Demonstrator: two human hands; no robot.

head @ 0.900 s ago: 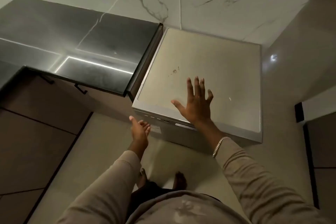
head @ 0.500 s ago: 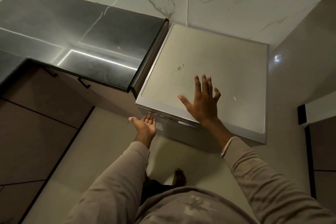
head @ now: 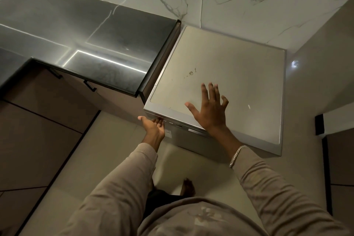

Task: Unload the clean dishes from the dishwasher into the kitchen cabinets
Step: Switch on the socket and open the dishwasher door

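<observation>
Beside the dark counter (head: 86, 40), the head view shows the dishwasher (head: 220, 71) closed. The right hand (head: 208, 110) lies flat on its top, grip spread. The left hand (head: 154, 125) meets its front upper edge palm-up, grip apart and empty. Opening seems the step in hand; next, curl the fingers under that edge and pull down.

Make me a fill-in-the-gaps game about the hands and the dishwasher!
1. The right hand is spread open over the ____ of the dishwasher.
2. The left hand reaches the front edge with its palm turned ____.
3. A chain bracelet sits on the ____ wrist.
4. The dishwasher's door is ____.

Missing words: top; up; right; closed.
</observation>
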